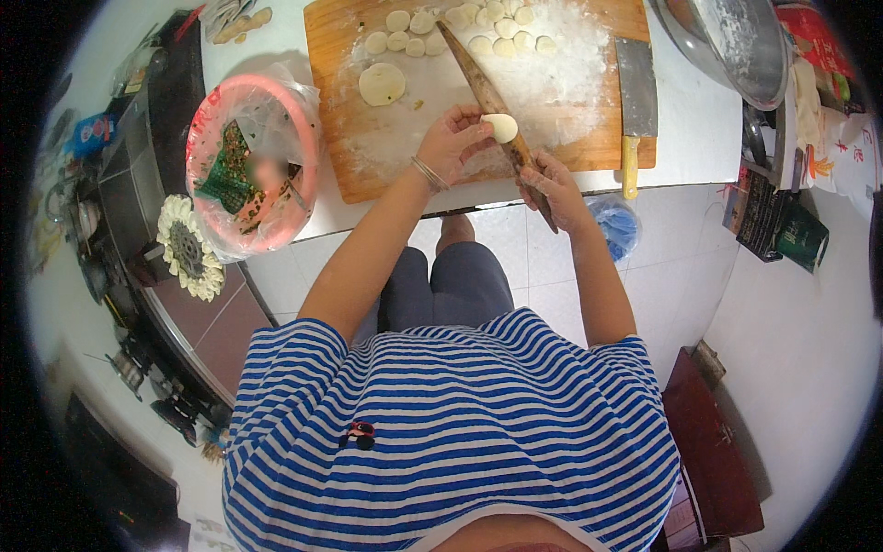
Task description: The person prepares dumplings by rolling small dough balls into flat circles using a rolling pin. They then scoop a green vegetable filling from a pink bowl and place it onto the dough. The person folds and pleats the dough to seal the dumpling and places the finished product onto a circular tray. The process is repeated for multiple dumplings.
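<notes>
A tapered wooden rolling pin [476,72] slants over the floured wooden board [331,131]. Its near end is gripped by my right hand [552,186], close to the board's front edge. My left hand [459,138] pinches a small dough round [501,128] by its left edge, and the round lies against the pin's middle. Farther left on the board rests a larger flat dough wrapper [381,84]. Several small dough pieces [506,28] are spread along the far part of the board, among loose flour.
A cleaver [638,90] lies at the board's right side, handle towards me. A pink basin [310,138] lined with plastic holds chopped filling at the left. Formed dumplings ring a round tray [185,245] beside it. Metal bowls [748,62] stand at the far right.
</notes>
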Demonstrator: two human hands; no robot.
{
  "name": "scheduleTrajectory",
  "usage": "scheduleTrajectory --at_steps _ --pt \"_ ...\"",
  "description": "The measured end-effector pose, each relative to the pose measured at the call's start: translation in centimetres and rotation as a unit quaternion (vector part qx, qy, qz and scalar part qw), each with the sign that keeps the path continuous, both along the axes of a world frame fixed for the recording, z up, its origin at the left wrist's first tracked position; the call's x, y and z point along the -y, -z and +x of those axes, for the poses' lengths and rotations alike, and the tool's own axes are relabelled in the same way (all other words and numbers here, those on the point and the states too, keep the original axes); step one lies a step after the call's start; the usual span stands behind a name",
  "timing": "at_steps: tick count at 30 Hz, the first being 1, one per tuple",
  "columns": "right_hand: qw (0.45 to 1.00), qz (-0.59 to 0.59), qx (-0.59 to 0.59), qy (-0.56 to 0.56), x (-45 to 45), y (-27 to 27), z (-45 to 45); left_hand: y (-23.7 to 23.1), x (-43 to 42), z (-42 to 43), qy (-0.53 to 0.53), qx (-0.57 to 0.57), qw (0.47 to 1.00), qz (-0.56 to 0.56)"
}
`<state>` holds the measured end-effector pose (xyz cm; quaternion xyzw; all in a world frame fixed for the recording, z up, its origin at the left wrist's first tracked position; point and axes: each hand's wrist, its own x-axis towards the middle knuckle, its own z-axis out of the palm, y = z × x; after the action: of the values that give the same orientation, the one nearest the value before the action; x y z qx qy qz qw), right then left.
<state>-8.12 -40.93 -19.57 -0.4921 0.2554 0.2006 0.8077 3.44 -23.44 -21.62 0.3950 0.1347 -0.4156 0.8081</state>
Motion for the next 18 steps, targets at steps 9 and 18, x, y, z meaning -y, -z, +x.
scheduleTrajectory --at_steps 9,18 --pt "0.725 -0.677 0.123 -0.033 -0.7 2.3 -0.3 2.5 -0.6 0.0 0.074 0.082 0.978 0.177" --pt "0.684 -0.690 0.226 -0.070 2.3 1.4 0.3 0.6 -3.8 -1.8 0.126 0.517 0.622 0.575"
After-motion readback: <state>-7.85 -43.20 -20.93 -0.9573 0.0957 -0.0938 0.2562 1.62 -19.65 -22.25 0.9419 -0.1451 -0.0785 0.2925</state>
